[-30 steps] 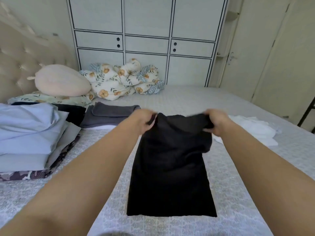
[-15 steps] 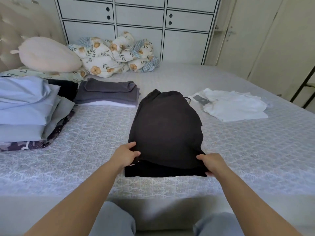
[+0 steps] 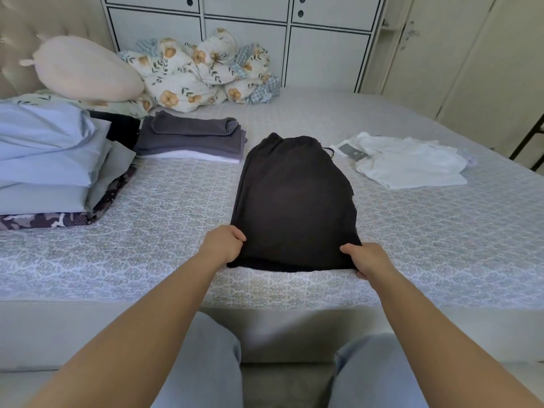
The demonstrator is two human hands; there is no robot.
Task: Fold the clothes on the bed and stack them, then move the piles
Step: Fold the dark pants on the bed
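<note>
A black garment (image 3: pixel 294 201) lies folded in half on the patterned bed cover (image 3: pixel 147 237), its near edge toward me. My left hand (image 3: pixel 225 245) grips the near left corner of it, fingers curled round the cloth. My right hand (image 3: pixel 365 259) grips the near right corner the same way. A folded grey stack (image 3: pixel 191 139) sits behind it to the left. A taller pile of light blue folded clothes (image 3: pixel 50 160) stands at the far left. An unfolded white garment (image 3: pixel 409 163) with a dark tag lies to the right.
A cream pillow (image 3: pixel 85 69) and a bunched floral quilt (image 3: pixel 206 66) lie at the head of the bed before the white wardrobe (image 3: pixel 294 39). The bed's near edge (image 3: pixel 265 328) runs just below my hands, with my knees against it.
I drew the garment's far end toward me and laid it over the near half. Both hands moved from the far edge to the near corners. The view tipped downward.
</note>
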